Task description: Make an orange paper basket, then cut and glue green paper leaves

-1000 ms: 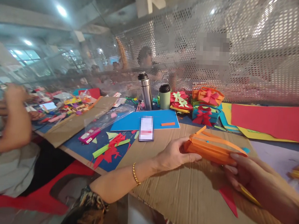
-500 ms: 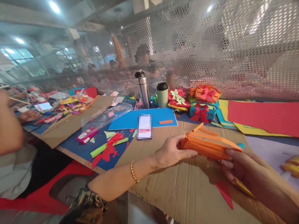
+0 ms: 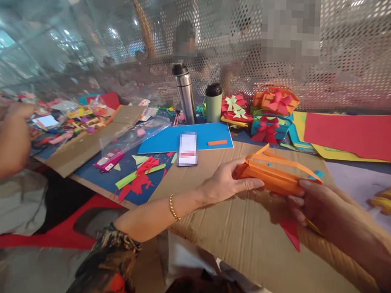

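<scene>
Over the cardboard (image 3: 217,238), still holding the orange paper box (image 3: 272,179) between clamped fingers of left hand (image 3: 224,181) and right hand (image 3: 325,206).

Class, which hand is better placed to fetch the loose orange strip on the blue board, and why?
Probably the left hand: it is nearer the orange strip, while the right hand holds the far end of the orange paper piece. The left hand holds it too.

Head-height view; forward and down
</scene>
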`<act>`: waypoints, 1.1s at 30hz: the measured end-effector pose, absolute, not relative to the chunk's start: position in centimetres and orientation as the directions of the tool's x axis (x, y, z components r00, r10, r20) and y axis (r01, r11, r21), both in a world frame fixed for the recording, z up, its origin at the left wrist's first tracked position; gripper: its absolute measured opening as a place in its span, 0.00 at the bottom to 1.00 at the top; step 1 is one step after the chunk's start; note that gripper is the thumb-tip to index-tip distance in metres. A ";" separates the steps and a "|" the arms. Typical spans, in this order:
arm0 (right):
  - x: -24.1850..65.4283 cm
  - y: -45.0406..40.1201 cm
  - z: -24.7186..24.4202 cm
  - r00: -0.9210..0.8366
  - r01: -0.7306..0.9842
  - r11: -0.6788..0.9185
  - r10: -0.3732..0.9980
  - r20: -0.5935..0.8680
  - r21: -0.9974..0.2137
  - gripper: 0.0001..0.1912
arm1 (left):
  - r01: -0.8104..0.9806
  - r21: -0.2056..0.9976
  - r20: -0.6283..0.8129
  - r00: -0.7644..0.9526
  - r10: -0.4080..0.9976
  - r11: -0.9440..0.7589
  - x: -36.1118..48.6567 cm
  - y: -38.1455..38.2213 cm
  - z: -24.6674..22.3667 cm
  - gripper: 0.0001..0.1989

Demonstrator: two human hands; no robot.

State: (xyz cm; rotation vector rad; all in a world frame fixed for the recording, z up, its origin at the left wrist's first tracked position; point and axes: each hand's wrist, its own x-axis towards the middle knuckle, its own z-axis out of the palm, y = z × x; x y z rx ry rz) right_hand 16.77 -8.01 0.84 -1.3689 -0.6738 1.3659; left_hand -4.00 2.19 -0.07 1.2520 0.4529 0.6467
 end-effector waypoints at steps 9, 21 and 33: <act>16.9 -8.1 0.6 0.206 -0.301 -0.302 0.906 -0.370 -0.905 0.30 | -0.193 0.975 0.065 0.727 0.684 0.113 -4.2 2.3 0.6 0.36; 15.2 -8.1 1.9 0.174 -0.162 -0.248 0.946 -0.275 -0.955 0.23 | -0.017 1.000 -0.001 0.650 0.760 0.015 -5.0 2.2 2.1 0.26; 15.4 -8.2 1.4 0.159 -0.094 -0.216 0.960 -0.229 -0.972 0.23 | 0.013 0.999 -0.031 0.684 0.729 0.030 -4.9 2.1 2.4 0.26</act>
